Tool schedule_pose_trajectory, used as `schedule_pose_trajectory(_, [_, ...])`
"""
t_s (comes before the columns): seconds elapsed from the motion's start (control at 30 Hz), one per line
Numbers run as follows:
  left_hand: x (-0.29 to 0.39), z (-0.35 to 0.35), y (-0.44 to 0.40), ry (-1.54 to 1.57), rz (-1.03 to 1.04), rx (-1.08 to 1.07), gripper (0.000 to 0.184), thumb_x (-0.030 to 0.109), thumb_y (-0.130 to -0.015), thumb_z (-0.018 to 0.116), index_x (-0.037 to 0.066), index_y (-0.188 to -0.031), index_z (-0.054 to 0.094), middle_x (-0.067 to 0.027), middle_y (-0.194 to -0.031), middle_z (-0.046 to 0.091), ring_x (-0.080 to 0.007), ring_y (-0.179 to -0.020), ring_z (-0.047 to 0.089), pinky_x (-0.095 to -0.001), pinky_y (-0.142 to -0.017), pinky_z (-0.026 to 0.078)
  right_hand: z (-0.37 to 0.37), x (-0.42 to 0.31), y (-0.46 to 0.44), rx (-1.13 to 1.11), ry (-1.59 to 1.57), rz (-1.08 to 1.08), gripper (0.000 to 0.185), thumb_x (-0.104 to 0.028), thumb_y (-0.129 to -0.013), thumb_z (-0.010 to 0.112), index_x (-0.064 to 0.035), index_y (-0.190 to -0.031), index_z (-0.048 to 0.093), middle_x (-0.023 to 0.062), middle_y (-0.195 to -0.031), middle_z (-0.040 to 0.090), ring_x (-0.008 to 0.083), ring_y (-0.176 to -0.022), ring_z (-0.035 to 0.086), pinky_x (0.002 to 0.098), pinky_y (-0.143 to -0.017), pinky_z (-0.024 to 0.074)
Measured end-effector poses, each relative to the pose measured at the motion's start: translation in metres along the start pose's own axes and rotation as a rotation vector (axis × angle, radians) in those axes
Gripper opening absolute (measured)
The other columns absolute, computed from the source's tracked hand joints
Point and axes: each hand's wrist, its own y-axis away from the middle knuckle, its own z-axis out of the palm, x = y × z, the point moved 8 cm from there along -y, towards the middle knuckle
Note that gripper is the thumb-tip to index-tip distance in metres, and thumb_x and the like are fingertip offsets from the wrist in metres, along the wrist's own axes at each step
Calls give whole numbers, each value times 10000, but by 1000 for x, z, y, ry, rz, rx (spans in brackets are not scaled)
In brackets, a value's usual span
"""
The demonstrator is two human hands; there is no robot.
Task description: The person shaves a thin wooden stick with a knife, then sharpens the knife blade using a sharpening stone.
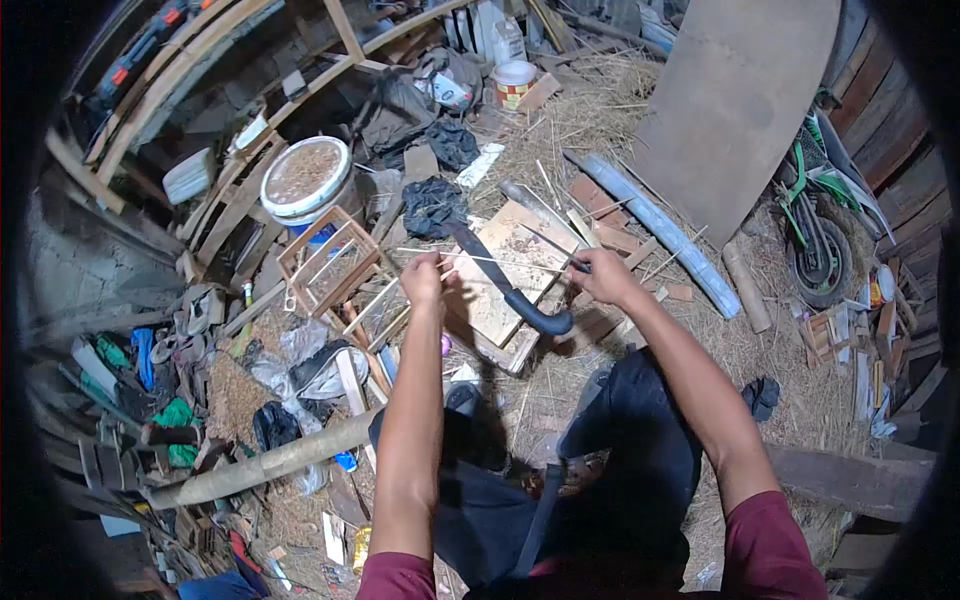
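A thin light wooden stick [490, 260] spans the gap between my two hands, above a pale wooden board [515, 235]. My left hand [425, 278] is closed round the stick's left part. At its right end my right hand [600, 277] grips the stick, and a thin dark blade [548, 242] sticks out from the same fingers toward the upper left. A machete [483, 258] with a black curved handle [538, 315] lies across the board, below the stick. The palms and the exact finger contacts are partly hidden.
A small wooden frame [330, 262] and a white bucket [306, 178] stand left of the board. A long bluish roll [662, 233] lies to its right. Beyond are a large brown panel [735, 110] and a green motorcycle [818, 240]. A pole [265, 463] lies lower left.
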Motion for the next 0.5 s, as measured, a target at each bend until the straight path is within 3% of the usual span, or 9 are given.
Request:
schedule_pose_trajectory(0.17, [-46, -11, -53, -110, -181, 37, 155, 188, -921, 576, 34, -905, 580, -70, -785, 612, -173, -679, 626, -302, -546, 545, 24, 60, -69, -142, 53, 44, 288, -271, -828, 716, -20, -967, 684, 214, -860, 677, 362, -824, 657, 423, -754, 499])
schedule_pose_trajectory(0.33, [-80, -34, -73, -102, -343, 51, 170, 187, -946, 503, 41, -878, 557, -83, -731, 599, -196, -564, 599, -320, -536, 536, 44, 64, -93, -130, -26, 11, 254, -246, -814, 744, -17, -886, 664, 185, -799, 654, 339, -771, 637, 421, -733, 493])
schedule_pose_trajectory(0.37, [-101, -37, -88, 54, -399, -35, 165, 178, -954, 487, 45, -867, 528, -80, -709, 576, -204, -546, 580, -330, -546, 536, 47, 65, -94, -129, 37, 52, 277, -264, -815, 740, -13, -906, 665, 195, -858, 648, 356, -823, 630, 424, -764, 491])
schedule_pose_trajectory(0.47, [-96, -31, -83, 18, -455, -7, 165, 168, -953, 487, 26, -876, 518, -85, -718, 574, -197, -531, 572, -336, -566, 552, 52, 58, -94, -159, 125, 21, 279, -268, -829, 715, -18, -944, 670, 187, -924, 643, 373, -897, 618, 439, -801, 484])
schedule_pose_trajectory(0.5, [-97, -34, -82, -4, -445, 24, 176, 170, -948, 498, 14, -877, 535, -90, -716, 590, -200, -529, 585, -317, -521, 541, 52, 59, -93, -154, 137, 16, 276, -264, -832, 709, -20, -956, 671, 184, -943, 642, 375, -914, 616, 444, -810, 482])
